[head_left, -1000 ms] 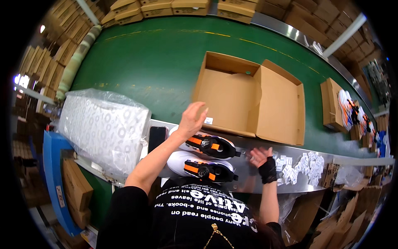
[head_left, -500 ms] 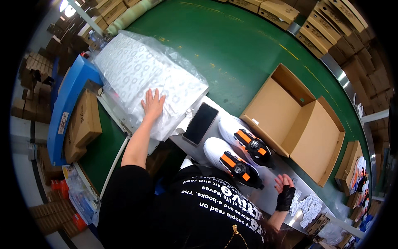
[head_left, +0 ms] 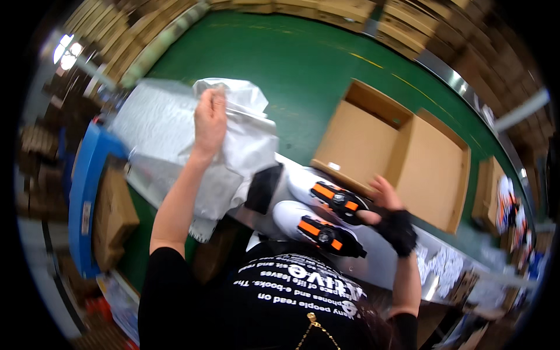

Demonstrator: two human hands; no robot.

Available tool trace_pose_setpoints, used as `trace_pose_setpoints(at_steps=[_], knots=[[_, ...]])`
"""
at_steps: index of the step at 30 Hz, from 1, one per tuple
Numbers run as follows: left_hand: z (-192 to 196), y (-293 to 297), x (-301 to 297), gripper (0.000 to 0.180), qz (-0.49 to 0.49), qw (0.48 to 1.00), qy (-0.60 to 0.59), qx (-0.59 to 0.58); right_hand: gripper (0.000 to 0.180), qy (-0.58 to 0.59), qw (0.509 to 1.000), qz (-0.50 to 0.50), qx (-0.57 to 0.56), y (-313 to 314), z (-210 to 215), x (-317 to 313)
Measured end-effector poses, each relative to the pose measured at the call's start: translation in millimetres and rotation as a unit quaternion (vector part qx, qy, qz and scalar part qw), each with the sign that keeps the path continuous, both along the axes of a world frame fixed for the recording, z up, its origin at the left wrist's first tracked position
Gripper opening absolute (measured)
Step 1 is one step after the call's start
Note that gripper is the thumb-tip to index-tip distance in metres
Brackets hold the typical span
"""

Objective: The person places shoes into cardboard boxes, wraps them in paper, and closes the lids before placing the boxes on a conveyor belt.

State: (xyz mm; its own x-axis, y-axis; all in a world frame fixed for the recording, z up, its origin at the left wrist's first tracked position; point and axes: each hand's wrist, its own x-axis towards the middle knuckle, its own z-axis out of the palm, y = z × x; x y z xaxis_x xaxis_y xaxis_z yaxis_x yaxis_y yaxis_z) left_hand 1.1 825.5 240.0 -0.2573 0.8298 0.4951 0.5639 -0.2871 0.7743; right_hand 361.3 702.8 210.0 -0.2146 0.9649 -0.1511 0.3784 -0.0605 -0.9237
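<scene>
My left hand [head_left: 211, 122] is closed on a sheet of white wrapping paper [head_left: 248, 125], lifted and crumpled above the stack of patterned paper [head_left: 157, 114] in clear plastic. My right hand [head_left: 394, 213], in a black fingerless glove, hovers beside the toes of two shoes, thumb and fingers apart, with nothing in it. The farther shoe [head_left: 300, 182] and the nearer shoe [head_left: 289, 216] are white, with orange and black parts, and lie side by side. The raised sheet partly covers a dark phone [head_left: 263, 189] left of them. Beyond the shoes stands an open cardboard shoebox [head_left: 364, 134].
A green work surface [head_left: 280, 52] stretches beyond the box. Blue curved piece [head_left: 81, 204] and brown cartons [head_left: 114, 216] stand at the left. White paper scraps [head_left: 446, 268] lie at the right, near another box of shoes [head_left: 490, 195]. Stacked cartons [head_left: 344, 11] line the far edge.
My left hand has gone from lying flat on the paper stack to gripping and raising a sheet. My right hand has moved up and left, closer to the shoes and box.
</scene>
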Motion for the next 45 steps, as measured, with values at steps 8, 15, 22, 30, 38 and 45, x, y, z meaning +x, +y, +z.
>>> trace_pose_setpoints(at_steps=[8,15,22,30,38,45], knots=[[-6.1,7.7,231.2,0.045,-0.422,0.889,-0.139,-0.111,0.047,0.149,0.920,-0.328,0.153,59.8,-37.5,-15.3],[-37.1,9.9,228.7,0.053,-0.349,0.866,0.357,-0.005,0.043,0.245,0.663,-0.667,0.238,10.5,-38.8,190.9],[-105.5,59.3,151.9,0.069,-0.166,0.850,0.496,-0.059,0.037,0.179,0.556,-0.788,0.195,-100.7,-92.8,314.6],[-150.4,98.2,89.6,0.079,-0.188,0.838,-0.211,-0.467,0.044,-0.208,0.719,-0.599,0.285,-114.5,-75.9,167.7],[-167.4,65.1,159.8,0.054,-0.212,0.859,-0.261,-0.386,0.028,-0.420,0.838,0.198,0.288,-84.9,-79.1,-32.5],[-158.1,93.3,103.9,0.036,-0.166,0.965,-0.062,-0.191,0.038,-0.259,0.955,0.118,0.086,-38.7,10.3,-1.4]])
